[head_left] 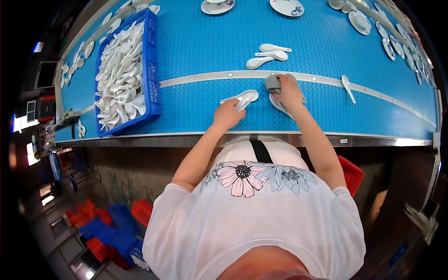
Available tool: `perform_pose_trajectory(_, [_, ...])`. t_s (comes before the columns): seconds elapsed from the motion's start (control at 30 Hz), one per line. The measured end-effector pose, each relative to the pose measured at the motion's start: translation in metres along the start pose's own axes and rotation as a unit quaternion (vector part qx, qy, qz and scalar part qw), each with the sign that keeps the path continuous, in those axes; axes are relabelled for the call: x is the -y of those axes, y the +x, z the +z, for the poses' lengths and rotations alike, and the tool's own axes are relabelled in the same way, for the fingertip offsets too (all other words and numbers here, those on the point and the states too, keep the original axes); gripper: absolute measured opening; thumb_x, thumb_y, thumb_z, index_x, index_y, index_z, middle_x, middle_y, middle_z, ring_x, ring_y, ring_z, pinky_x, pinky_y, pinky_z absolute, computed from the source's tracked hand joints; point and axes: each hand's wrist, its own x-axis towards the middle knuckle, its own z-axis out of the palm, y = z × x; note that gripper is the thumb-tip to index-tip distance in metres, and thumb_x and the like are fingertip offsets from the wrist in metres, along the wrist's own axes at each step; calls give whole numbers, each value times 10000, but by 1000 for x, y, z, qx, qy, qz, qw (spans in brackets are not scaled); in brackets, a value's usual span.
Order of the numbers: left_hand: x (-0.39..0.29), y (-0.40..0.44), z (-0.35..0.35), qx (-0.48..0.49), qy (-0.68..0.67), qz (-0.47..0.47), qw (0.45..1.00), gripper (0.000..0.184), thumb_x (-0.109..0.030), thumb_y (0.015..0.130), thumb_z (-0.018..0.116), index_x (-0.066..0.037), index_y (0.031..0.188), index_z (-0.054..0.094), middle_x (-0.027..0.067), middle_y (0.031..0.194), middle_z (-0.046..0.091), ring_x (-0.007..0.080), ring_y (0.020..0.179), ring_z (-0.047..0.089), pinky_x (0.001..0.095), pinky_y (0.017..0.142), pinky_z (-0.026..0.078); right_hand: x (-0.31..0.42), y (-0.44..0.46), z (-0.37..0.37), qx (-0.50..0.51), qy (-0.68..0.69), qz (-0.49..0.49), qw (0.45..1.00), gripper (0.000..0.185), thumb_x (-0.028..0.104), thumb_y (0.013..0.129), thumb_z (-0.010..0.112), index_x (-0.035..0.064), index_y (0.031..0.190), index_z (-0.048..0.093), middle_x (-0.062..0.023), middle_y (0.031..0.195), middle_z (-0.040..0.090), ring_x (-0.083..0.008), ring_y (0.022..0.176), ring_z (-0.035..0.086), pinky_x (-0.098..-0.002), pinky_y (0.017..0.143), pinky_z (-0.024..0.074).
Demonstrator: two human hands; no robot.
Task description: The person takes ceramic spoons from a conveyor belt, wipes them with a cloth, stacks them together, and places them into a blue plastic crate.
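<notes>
My left hand point(228, 113) is closed on white spoons point(248, 97) above the near part of the blue belt point(196, 102). To its right, my right hand point(288, 93) grips a grey-green cloth or sponge point(272, 84) at the metal strip. Another white spoon point(278, 104) lies under and beside that hand, partly hidden by it. Beyond the strip, a few white spoons point(270, 55) lie together. One more spoon point(346, 86) rests apart on the right.
A blue basket point(151, 70) full of white spoons stands at the left. Plates point(287, 6) lie at the far side, and more dishes point(359, 22) line the far right. A metal strip point(200, 77) runs along the surface. Red and blue crates point(105, 228) are on the floor.
</notes>
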Motion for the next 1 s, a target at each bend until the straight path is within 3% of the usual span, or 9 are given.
perform_pose_trajectory(0.03, [11, 1, 2, -2, -1, -6, 1000, 276, -134, 710, 615, -88, 978, 569, 78, 888, 605, 224, 789, 570, 310, 658, 466, 3, 4, -8, 53, -4, 34, 998, 581, 195, 613, 701, 105, 1129, 449, -135, 1079, 509, -307, 933, 532, -380, 761, 453])
perform_pose_trajectory(0.1, [34, 3, 7, 59, -484, -92, 868, 266, -98, 757, 564, -36, 1015, 547, 89, 941, 607, 184, 770, 581, 284, 637, 462, -5, 8, -10, 67, 13, 40, 997, 581, 193, 614, 703, 92, 1125, 446, -140, 1086, 509, -308, 939, 534, -378, 764, 452])
perform_pose_trajectory(0.2, [51, -2, 3, 36, -626, -130, 768, 238, -93, 779, 550, -6, 1000, 538, 84, 919, 600, 148, 776, 569, 273, 632, 459, -10, 9, -14, 94, 28, 59, 993, 581, 196, 621, 706, 70, 1122, 440, -146, 1092, 511, -306, 953, 534, -377, 766, 451])
perform_pose_trajectory(0.47, [56, -13, -3, -18, -704, -163, 691, 255, -139, 795, 574, -24, 1005, 488, 95, 926, 572, 182, 783, 578, 301, 598, 484, 45, -15, -26, 0, 27, 22, 999, 579, 217, 605, 728, 96, 1110, 471, -94, 1082, 528, -270, 972, 529, -348, 760, 452])
perform_pose_trajectory(0.57, [49, -11, -7, -39, -685, -233, 689, 277, -174, 789, 592, -28, 995, 476, 88, 868, 577, 200, 749, 591, 308, 563, 485, 58, -14, -14, 44, -2, -99, 994, 567, 138, 584, 690, 121, 1113, 486, -75, 1082, 530, -247, 997, 518, -335, 772, 445])
perform_pose_trajectory(0.63, [67, 1, 12, -48, -650, -208, 729, 284, -186, 786, 596, -32, 992, 476, 83, 826, 574, 205, 717, 594, 308, 556, 483, 54, -11, 15, 15, -12, -314, 949, 520, 60, 566, 632, 135, 1068, 519, -60, 1054, 542, -234, 991, 513, -336, 772, 441])
perform_pose_trajectory(0.73, [53, 5, 3, -63, -620, -193, 758, 216, -165, 781, 594, -39, 929, 499, 68, 710, 551, 190, 611, 578, 294, 513, 459, 38, -15, 45, -21, 22, -359, 933, 454, 15, 580, 588, 129, 1018, 549, -64, 1025, 557, -233, 972, 522, -351, 754, 445])
perform_pose_trajectory(0.93, [31, 45, -29, -119, -565, -130, 806, 197, -170, 766, 607, -16, 874, 549, 45, 644, 545, 135, 531, 534, 265, 469, 447, 36, -14, 12, 202, 176, -85, 960, 392, 72, 584, 668, 75, 962, 566, -103, 959, 579, -288, 919, 546, -361, 735, 447])
perform_pose_trajectory(1.0, [13, 67, -39, -138, -439, -45, 887, 206, -199, 766, 616, -24, 872, 593, 23, 606, 524, 107, 513, 519, 245, 458, 437, 24, 0, -5, 130, 258, -74, 954, 391, 104, 597, 698, 55, 958, 554, -121, 942, 580, -312, 887, 549, -370, 734, 446])
